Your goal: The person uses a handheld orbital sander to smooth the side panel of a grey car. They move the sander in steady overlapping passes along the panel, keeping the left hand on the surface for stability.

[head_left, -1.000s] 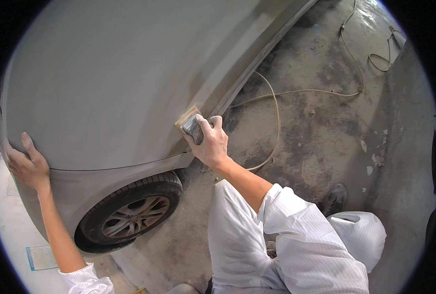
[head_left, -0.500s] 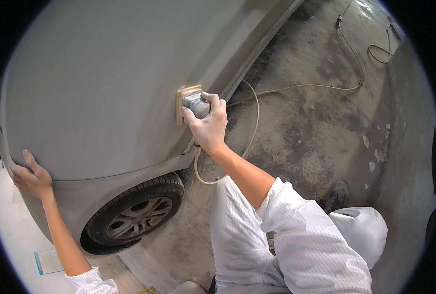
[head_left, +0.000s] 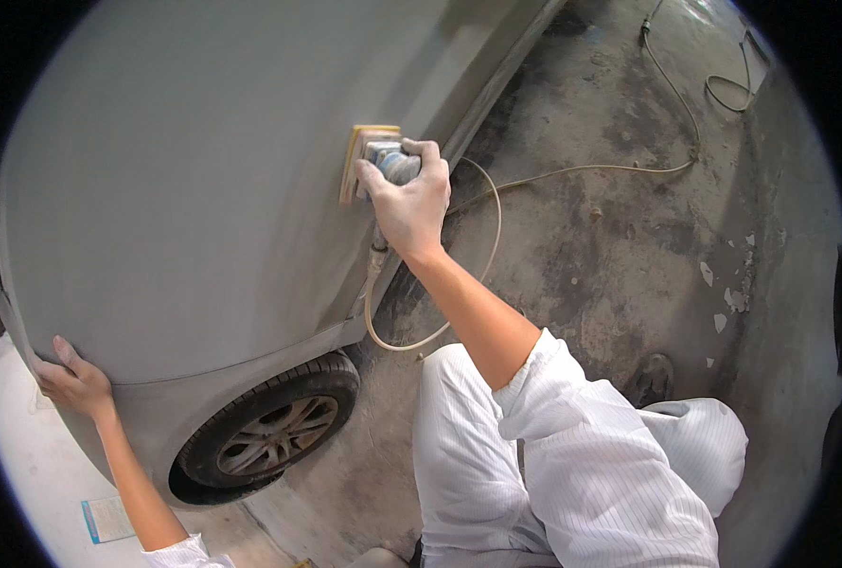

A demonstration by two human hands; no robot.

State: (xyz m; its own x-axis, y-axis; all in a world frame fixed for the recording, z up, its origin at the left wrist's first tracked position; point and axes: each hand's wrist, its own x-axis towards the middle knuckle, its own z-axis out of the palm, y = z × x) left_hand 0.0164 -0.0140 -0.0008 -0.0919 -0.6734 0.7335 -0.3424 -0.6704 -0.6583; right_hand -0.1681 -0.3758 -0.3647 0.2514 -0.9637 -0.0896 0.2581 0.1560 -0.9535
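Observation:
My right hand (head_left: 413, 201) is wrapped around the body of a pneumatic sander (head_left: 381, 156). The sander's rectangular pad, with a yellowish edge, lies against the grey side panel of a car (head_left: 194, 208), near its lower edge. From the tool's rear a pale air hose (head_left: 369, 298) loops down and back over the floor. Dust coats my right fingers. Farther left and nearer, my left hand (head_left: 78, 381) rests on the car's edge beside the panel seam, its thumb spread; the other fingers are partly hidden around the edge. Nothing shows in that hand.
A car wheel (head_left: 274, 440) sits below the panel, close to my knee (head_left: 454, 398). The hose (head_left: 620, 168) runs across the stained concrete floor (head_left: 572, 275). A grey wall (head_left: 790, 312) rises at the right. A printed sheet (head_left: 110, 519) lies at the lower left.
My right hand has moved the sander a little farther up along the panel. My view has shifted slightly, so the wheel and left hand appear lower. The left hand still touches the car edge.

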